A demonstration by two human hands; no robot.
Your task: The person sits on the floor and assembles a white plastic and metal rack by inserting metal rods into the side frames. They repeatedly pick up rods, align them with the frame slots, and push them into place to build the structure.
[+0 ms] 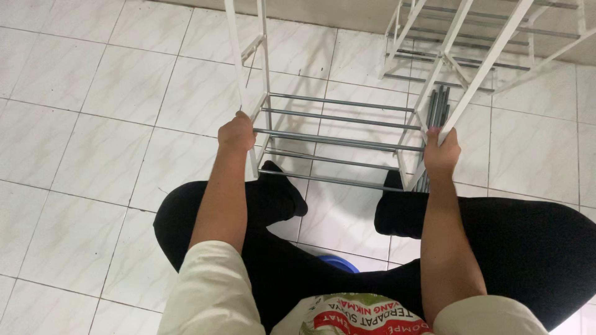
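Observation:
A white-framed rack (pixel 338 139) with several grey metal rods across it stands on the tiled floor in front of me. My left hand (pixel 236 133) grips the rack's left white upright. My right hand (pixel 441 151) is closed around the right white upright, which slants up to the right. A bundle of loose grey rods (pixel 438 104) leans just behind the right upright. My knees in black trousers spread to either side below the rack.
A second white frame with grey rods (pixel 472 43) lies at the top right by the wall. A blue round object (pixel 338 263) shows between my legs. White marble-pattern tiles (pixel 99 155) stretch to the left.

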